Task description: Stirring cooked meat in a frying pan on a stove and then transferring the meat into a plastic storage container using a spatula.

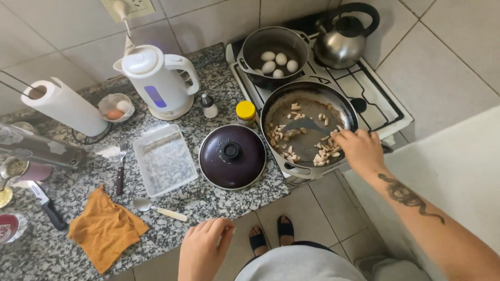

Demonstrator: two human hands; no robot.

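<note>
On the far left of the counter (pixel 62 260) a paper towel roll (pixel 65 106) stands near a small bowl (pixel 115 106) with two eggs, and below them lie a knife (pixel 47 205), a fork (pixel 121 169) and an orange cloth (pixel 104 229); further along are the white kettle (pixel 156 80), an empty clear tray (pixel 164 158) and a spoon (pixel 159 209) lying sideways with its handle to the right; my left hand (pixel 204 250) hangs loosely curled at the counter's front edge, holding nothing, just below the spoon and nearest to the dark pot lid (pixel 232 156) that rests knob-up beside the stove (pixel 380 104); to the right of the lid sits the frying pan (pixel 276 101), with pale chopped pieces (pixel 281 136) scattered over its base and a dark spatula (pixel 304 125) lying across the middle, its long axis running left to right; my right hand (pixel 359 148) reaches over the pan's right rim, fingers down among the pieces there, so it is the nearer hand by far; I cannot tell whether the fingertips pinch a piece, since the back of the hand hides them; behind the pan a pot (pixel 250 52) holds several eggs, and a metal teapot (pixel 341 44) sits at the back right; the jar at the lower left is cut off by the frame.
</note>
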